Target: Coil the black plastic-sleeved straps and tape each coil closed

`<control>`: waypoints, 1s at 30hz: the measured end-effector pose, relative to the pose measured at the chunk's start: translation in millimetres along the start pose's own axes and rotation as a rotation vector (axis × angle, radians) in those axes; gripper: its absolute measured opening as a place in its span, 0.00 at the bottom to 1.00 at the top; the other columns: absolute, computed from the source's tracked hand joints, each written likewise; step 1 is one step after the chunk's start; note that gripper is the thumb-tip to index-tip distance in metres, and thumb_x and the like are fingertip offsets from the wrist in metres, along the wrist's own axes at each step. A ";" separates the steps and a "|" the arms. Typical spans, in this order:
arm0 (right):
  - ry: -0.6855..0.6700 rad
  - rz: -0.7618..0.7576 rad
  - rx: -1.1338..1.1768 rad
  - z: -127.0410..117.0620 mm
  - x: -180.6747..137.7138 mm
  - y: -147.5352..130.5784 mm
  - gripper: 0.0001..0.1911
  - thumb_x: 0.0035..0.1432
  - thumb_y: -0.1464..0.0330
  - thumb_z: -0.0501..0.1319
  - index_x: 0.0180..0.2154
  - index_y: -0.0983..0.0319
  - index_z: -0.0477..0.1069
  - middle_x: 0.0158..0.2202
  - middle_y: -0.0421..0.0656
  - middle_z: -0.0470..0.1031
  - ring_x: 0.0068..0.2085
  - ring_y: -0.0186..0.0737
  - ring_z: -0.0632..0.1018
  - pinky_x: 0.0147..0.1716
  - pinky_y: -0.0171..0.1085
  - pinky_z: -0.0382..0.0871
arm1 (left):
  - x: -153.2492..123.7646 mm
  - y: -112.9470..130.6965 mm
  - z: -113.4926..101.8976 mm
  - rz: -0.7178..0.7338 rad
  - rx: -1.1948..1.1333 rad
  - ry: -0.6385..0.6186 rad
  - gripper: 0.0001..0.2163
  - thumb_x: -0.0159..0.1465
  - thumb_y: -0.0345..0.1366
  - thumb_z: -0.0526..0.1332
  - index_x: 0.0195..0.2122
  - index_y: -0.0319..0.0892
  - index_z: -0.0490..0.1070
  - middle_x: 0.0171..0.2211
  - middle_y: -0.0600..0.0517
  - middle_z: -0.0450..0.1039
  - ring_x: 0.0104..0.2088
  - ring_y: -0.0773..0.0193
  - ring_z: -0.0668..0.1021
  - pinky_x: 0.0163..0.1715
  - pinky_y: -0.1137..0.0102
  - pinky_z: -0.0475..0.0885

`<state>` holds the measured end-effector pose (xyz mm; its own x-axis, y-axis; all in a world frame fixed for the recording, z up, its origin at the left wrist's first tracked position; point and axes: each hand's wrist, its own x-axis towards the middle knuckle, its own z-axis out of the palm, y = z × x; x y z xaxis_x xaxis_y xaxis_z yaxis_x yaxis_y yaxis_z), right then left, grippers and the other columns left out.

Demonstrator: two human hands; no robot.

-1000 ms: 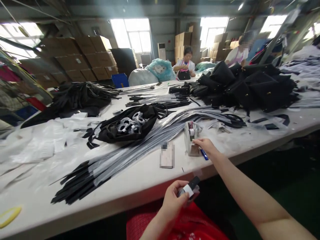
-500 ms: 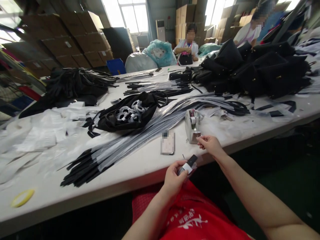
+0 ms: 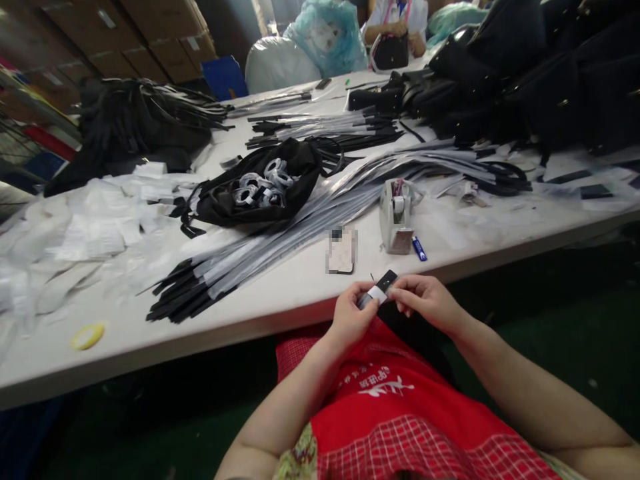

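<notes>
My left hand (image 3: 351,313) is closed around a rolled black strap (image 3: 387,281) with a white band about it, held just over the table's front edge. Its black end sticks out toward the upper right. At that end my right hand (image 3: 426,300) pinches its thumb and fingertips together, close against the strap. Whatever lies between those fingertips is too small to make out. Beyond the hands stands a grey tape dispenser (image 3: 393,227) with a roll in it. A small blue piece (image 3: 419,249) with white print lies beside it, and a phone (image 3: 341,252) to its left.
Long plastic-sleeved black straps (image 3: 265,257) run across the table (image 3: 280,293). A black bag (image 3: 220,200) holds several rolled straps. White wrapping (image 3: 95,220) and a yellow ring (image 3: 88,337) lie left. Black bags (image 3: 480,87) are heaped right; another person (image 3: 397,27) sits opposite.
My right hand has left the tape dispenser and come back to the strap in my left hand. The blue piece by the dispenser now shows. The view has tipped downward.
</notes>
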<state>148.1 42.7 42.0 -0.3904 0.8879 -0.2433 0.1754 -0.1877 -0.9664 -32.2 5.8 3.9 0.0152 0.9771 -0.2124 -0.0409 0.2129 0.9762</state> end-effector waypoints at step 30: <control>0.098 0.096 0.151 37.4 11.4 52.5 0.22 0.40 0.51 0.71 0.22 0.65 0.76 0.21 0.45 0.77 0.24 0.41 0.75 0.25 0.36 0.70 | -27.9 25.1 16.5 0.474 0.327 0.275 0.09 0.62 0.34 0.59 0.39 0.42 0.78 0.38 0.45 0.73 0.39 0.59 0.76 0.40 0.64 0.73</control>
<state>119.0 27.3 -14.6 -0.2868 0.8982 -0.3331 0.0672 -0.3280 -0.9423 -17.1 -16.3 35.0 -0.1885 0.9399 0.2848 0.3279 -0.2131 0.9204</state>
